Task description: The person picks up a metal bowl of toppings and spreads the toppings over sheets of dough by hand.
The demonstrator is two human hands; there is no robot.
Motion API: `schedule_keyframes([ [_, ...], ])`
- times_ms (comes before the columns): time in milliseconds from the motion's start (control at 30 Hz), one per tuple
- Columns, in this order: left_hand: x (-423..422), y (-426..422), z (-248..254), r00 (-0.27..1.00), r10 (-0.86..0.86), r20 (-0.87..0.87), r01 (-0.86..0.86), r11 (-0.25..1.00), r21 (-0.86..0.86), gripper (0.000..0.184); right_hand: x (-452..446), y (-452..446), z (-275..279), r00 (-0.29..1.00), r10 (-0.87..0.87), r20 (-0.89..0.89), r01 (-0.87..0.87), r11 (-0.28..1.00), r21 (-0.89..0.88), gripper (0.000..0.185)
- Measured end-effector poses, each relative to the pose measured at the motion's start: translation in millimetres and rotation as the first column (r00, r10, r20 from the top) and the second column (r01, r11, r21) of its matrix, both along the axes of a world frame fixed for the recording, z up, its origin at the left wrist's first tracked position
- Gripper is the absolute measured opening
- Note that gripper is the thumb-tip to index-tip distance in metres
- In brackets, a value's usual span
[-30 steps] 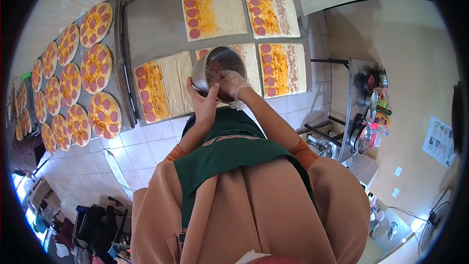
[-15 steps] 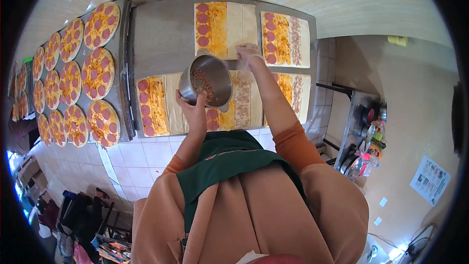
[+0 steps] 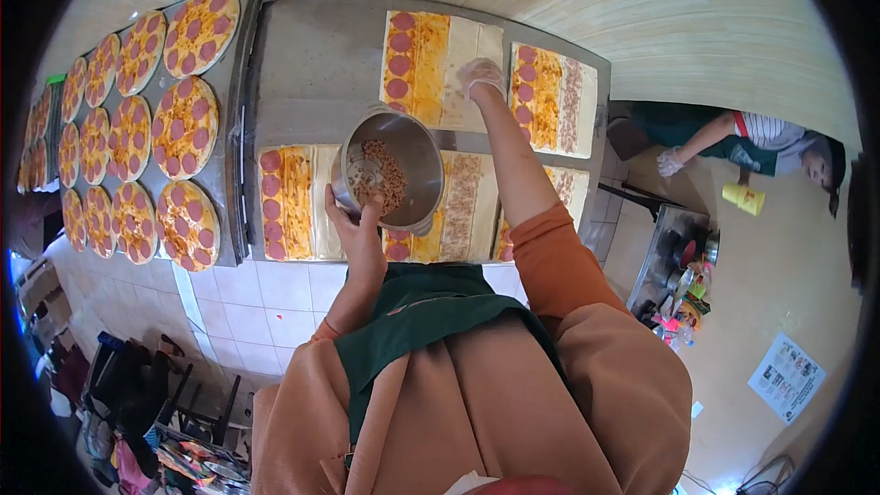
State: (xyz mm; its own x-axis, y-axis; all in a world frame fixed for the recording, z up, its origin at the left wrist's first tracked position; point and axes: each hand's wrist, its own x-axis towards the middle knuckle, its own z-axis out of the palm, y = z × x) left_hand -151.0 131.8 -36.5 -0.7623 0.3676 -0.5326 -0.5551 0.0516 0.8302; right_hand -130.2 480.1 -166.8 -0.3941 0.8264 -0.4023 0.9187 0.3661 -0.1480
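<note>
My left hand (image 3: 360, 238) grips the lower rim of a steel pot (image 3: 423, 170), thumb inside and fingers under the outer wall. Reddish-brown crumbled filling (image 3: 385, 179) lies in the tilted pot. My right hand (image 3: 482, 80), in a clear plastic glove, hovers over the plain half of a rectangular dough sheet (image 3: 469, 112). Its fingers look curled downward; what they hold is hidden. Faint specks show on the dough beside them. That sheet's left half carries a row of sausage slices (image 3: 399, 65) and an orange sauce strip (image 3: 427, 69).
More topped dough sheets (image 3: 550, 96) lie on the metal table (image 3: 312, 64). Round pizzas (image 3: 185, 128) with sausage slices fill a tray at left. Beyond the table's right edge, a gloved co-worker (image 3: 761, 142) is near a yellow cup (image 3: 743, 199). A rack with pans (image 3: 683, 252) stands there.
My right hand has moved from the sheet's lower edge up over its plain half, and specks now show there. The pot is tipped more toward me. A co-worker has come into view at right.
</note>
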Motion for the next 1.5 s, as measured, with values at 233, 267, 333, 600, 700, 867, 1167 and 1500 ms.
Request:
schedule_keyframes([
  [233,-4.3,2.3,15.5,0.994,0.065,0.09,-0.071,0.995,0.069,0.084,-18.3,27.0,1.1,0.999,-0.03,-0.044,0.032,0.999,0.024,0.035],
  [267,-4.5,1.5,14.3,0.994,0.069,0.087,-0.075,0.995,0.06,0.084,-21.3,33.0,-0.7,0.999,0.002,-0.032,0.0,0.999,0.041,0.035],
  [333,-4.1,-0.1,10.7,0.995,0.073,0.075,-0.076,0.997,0.031,0.082,-26.7,44.1,-2.4,0.998,0.065,-0.007,-0.064,0.995,0.075,0.036],
  [600,-4.5,0.9,16.7,0.993,0.082,0.09,-0.085,0.996,0.034,0.075,-40.7,76.7,3.4,0.996,0.07,0.055,-0.072,0.996,0.044,0.036],
  [700,-6.6,2.6,23.4,0.989,0.083,0.124,-0.094,0.991,0.09,0.083,-44.4,85.7,-2.6,0.996,0.056,0.066,-0.058,0.998,0.037,0.035],
  [867,-6.6,2.3,22.8,0.992,0.068,0.11,-0.079,0.992,0.097,0.083,-54.0,101.5,-13.1,0.991,0.13,0.041,-0.133,0.988,0.079,0.035],
  [1167,-3.4,3.4,21.3,0.991,0.07,0.114,-0.08,0.993,0.083,0.083,-70.4,100.7,15.4,0.995,0.094,0.032,-0.094,0.995,0.012,0.036],
  [1500,0.1,8.4,21.7,0.99,0.074,0.12,-0.084,0.993,0.083,0.082,-80.0,114.2,5.0,0.961,0.27,0.069,-0.273,0.961,0.041,0.038],
])
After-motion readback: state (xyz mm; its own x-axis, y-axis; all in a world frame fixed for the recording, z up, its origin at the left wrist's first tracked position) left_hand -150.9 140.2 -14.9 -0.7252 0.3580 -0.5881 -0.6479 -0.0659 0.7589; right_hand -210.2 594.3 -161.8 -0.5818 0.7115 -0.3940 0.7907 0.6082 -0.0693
